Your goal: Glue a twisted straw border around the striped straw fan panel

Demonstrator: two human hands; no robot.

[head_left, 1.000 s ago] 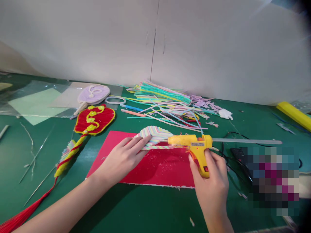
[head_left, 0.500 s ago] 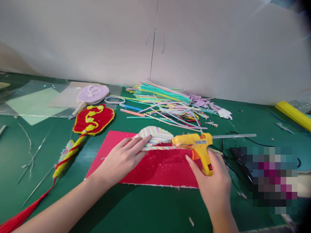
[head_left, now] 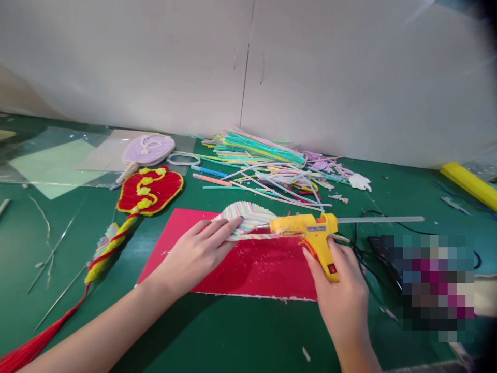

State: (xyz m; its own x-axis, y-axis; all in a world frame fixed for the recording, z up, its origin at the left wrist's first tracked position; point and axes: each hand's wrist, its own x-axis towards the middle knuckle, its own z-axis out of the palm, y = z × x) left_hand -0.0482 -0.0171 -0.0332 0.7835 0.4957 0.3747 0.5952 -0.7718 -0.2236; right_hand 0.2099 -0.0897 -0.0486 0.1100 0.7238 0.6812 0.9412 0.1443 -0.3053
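Observation:
The fingers of my left hand (head_left: 205, 248) lie over a pastel striped fan-shaped piece (head_left: 250, 215) made of fuzzy stems, with my thumb along its near edge. A twisted pastel strip (head_left: 258, 237) runs along that edge. My right hand (head_left: 341, 290) is wrapped around the handle of a yellow hot glue gun (head_left: 298, 225), index finger and thumb near its trigger. The gun's nozzle points left, close to the striped piece. A clear glue stick (head_left: 382, 219) sticks out of its back. Beneath lies a red board (head_left: 248, 277).
A red and yellow fan (head_left: 163, 199) with a red tassel lies at left, a lilac fan (head_left: 149, 150) behind it. Behind the board are piled pipe cleaners (head_left: 264, 147). A black cord and dark object (head_left: 384, 259) lie at right, near a yellow bar (head_left: 469, 186).
The glue gun has shifted slightly left along the striped piece, and my right fingers have closed in at its trigger. The glue stick shows longer behind it. My left hand stays in place.

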